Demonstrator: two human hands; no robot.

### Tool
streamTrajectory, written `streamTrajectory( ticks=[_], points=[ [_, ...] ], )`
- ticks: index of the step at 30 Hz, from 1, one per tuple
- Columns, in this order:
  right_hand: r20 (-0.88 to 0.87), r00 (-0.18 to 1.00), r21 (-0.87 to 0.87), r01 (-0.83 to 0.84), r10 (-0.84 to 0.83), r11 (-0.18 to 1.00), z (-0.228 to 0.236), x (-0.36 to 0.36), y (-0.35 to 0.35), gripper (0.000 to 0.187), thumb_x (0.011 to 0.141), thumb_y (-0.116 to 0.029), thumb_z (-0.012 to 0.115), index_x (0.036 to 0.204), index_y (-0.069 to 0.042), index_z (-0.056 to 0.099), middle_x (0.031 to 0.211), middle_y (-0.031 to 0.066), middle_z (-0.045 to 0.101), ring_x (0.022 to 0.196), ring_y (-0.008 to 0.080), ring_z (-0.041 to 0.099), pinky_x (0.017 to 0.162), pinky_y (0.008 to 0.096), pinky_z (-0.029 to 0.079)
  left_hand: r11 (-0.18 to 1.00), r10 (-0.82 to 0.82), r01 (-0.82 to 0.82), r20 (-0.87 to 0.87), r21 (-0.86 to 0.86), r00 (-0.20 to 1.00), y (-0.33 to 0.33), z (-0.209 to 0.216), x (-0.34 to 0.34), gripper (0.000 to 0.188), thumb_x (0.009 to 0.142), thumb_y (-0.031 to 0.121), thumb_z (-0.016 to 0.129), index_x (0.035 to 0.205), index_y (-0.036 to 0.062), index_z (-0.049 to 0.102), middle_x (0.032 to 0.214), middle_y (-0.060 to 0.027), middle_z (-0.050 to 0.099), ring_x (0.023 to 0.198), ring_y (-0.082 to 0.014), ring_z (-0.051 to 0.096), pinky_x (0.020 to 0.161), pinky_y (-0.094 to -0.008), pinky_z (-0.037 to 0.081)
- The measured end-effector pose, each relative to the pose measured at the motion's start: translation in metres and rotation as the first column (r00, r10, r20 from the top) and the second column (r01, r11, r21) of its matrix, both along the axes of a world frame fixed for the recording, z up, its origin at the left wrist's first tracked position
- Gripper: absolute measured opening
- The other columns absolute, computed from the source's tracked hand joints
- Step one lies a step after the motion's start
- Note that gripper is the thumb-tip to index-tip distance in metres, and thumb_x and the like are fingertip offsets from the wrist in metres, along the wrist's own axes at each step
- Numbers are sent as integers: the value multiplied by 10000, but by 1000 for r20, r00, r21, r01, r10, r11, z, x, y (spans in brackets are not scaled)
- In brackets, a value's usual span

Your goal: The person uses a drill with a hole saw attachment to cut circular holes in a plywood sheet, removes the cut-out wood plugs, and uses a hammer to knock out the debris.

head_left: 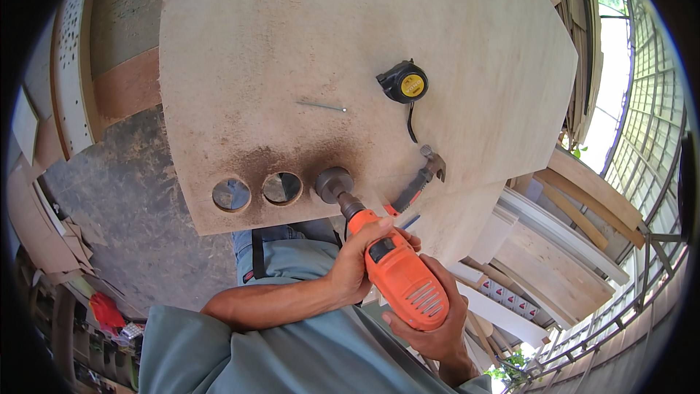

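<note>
An orange power drill [405,281] is held in both my hands. My left hand [356,261] grips its front part near the chuck, and my right hand [440,321] wraps round its rear body. A dark hole saw [333,182] on the drill meets the plywood sheet [364,14] near the sheet's near edge. Two round holes lie in a row to its left, the left hole [231,195] and the middle hole [282,187]. Brown sawdust [270,159] spreads round the holes and the saw. How deep the saw sits is hidden.
On the plywood lie a black and yellow tape measure [405,83], a claw hammer [419,181] right of the drill, and a long nail-like metal rod [321,106]. Stacked boards [547,255] stand at the right. A perforated white board [69,58] is at the far left, above stained floor [117,197].
</note>
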State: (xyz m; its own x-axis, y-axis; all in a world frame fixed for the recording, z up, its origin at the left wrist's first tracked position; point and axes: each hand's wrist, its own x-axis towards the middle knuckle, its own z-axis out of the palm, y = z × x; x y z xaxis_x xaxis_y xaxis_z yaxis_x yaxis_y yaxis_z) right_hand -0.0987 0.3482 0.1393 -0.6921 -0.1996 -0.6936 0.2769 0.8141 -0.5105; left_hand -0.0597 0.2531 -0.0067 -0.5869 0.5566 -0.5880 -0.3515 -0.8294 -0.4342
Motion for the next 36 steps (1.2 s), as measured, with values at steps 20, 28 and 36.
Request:
streamTrajectory(
  ticks=[20,28,36],
  points=[
    [17,983,-122,183,-182,975,-4,11,5,847,720,-95,844,1404,62,370,1215,172,604,1034,209,650,896,337,530,993,-112,114,58,-29,992,-6,4,-9,465,912,486,632,849,25,642,866,-136,684,874,-240,672,877,-387,530],
    [207,855,-117,503,-475,856,7,38,12,817,784,-40,784,1429,56,293,1160,157,606,985,196,664,874,333,537,981,-191,193,76,-32,979,-11,3,-9,437,900,495,660,863,63,596,821,-100,680,829,-214,678,834,-376,543],
    [377,856,95,344,-354,934,14,44,24,560,842,-68,761,1301,32,458,1049,100,686,941,161,683,872,331,541,965,-253,256,45,-58,966,-10,-4,-4,443,907,492,655,884,53,600,852,-96,679,868,-207,677,856,-374,536]
  ],
)
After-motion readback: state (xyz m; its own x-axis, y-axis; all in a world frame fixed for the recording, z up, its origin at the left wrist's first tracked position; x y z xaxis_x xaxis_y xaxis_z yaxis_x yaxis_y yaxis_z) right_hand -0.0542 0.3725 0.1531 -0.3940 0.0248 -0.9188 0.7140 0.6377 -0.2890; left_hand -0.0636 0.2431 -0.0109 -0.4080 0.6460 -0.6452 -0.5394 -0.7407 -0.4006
